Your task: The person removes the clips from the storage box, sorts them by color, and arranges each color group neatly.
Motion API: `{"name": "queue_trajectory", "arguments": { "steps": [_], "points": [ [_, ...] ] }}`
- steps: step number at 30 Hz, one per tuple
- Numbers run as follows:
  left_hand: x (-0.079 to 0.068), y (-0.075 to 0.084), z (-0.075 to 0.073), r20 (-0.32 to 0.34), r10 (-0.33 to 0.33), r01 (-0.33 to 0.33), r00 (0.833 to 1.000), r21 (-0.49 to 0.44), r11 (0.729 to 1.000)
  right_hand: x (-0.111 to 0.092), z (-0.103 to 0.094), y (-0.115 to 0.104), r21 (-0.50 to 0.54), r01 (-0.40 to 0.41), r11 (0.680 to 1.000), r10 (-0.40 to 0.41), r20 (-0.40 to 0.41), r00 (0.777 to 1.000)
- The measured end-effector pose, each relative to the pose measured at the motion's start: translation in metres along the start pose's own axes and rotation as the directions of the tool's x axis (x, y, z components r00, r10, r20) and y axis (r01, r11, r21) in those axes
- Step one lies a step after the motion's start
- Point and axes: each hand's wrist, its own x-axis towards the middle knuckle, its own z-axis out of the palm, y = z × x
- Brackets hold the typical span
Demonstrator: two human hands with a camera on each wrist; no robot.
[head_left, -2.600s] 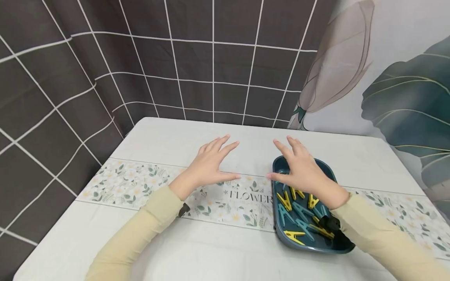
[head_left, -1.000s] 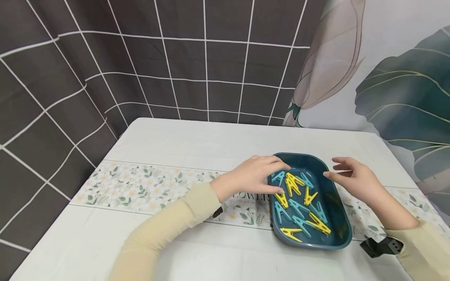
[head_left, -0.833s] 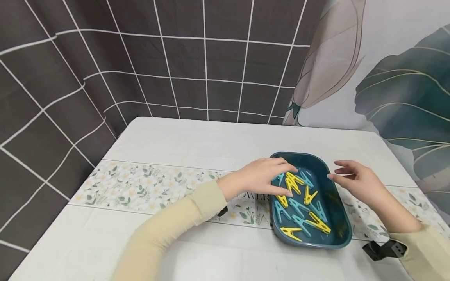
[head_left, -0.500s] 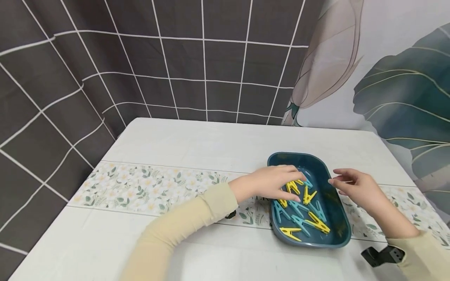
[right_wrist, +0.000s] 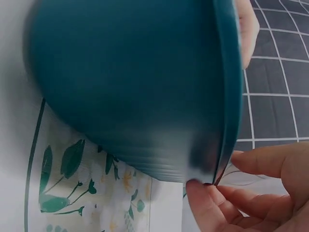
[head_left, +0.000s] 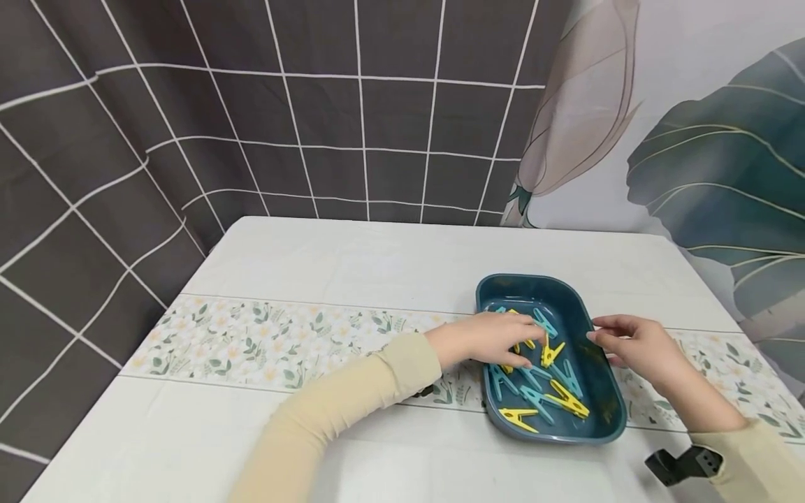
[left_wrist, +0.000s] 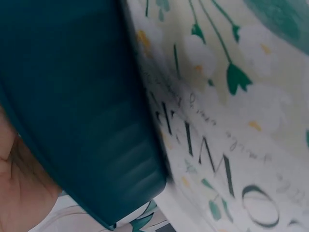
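A dark teal plastic tray (head_left: pixel 605 377) holds several yellow clothespins (head_left: pixel 568 399) and light blue clothespins (head_left: pixel 537 404). Over its left side reaches my left hand (head_left: pixel 493 339), thumb and fingers apart, fingertips down among the pins beside a yellow clothespin (head_left: pixel 552 353). Part of the pins is hidden under that hand. At the tray's right rim, my right hand (head_left: pixel 641 349) pinches the edge; in the right wrist view the thumb and fingers (right_wrist: pixel 205 208) lie on either side of the rim. The left wrist view shows mostly the tray's outer wall (left_wrist: pixel 91 106).
A white tablecloth (head_left: pixel 377 265) with a flowered band (head_left: pixel 251 342) covers the table. Behind stands a dark curtain (head_left: pixel 402 112) with white grid lines, and at the right a leaf-printed curtain (head_left: pixel 723 154). A black wrist camera (head_left: pixel 685 464) sits on the right wrist.
Both hands started raised and spread. My left hand has moved right and down into the tray; my right hand went to the right side and now grips the rim. The pins look unmoved.
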Motion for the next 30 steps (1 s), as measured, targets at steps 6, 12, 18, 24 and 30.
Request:
{"name": "queue_trajectory", "arguments": {
  "steps": [6, 12, 18, 24, 30],
  "points": [
    [0.006, 0.000, 0.004, 0.040, 0.015, -0.014, 0.999, -0.028, 1.000, -0.019, -0.010, -0.037, 0.029, -0.025, 0.999, 0.024, 0.052, 0.998],
    [0.015, 0.004, 0.005, 0.078, 0.032, -0.030, 0.996, -0.025, 0.999, -0.048, -0.023, -0.097, 0.050, -0.087, 0.995, 0.082, 0.093, 0.992],
    [0.021, 0.009, 0.011, 0.107, -0.006, -0.001, 0.994, 0.068, 0.998, -0.043, -0.017, -0.081, 0.081, -0.120, 0.990, 0.113, 0.079, 0.990],
    [0.023, 0.012, 0.016, 0.114, -0.066, 0.050, 0.991, 0.134, 0.990, -0.022, -0.001, -0.029, 0.082, -0.126, 0.989, 0.122, 0.048, 0.991],
    [0.022, 0.014, 0.017, 0.099, -0.066, 0.044, 0.993, 0.210, 0.977, -0.021, 0.000, -0.026, 0.096, -0.128, 0.987, 0.126, 0.028, 0.992]
  ]
}}
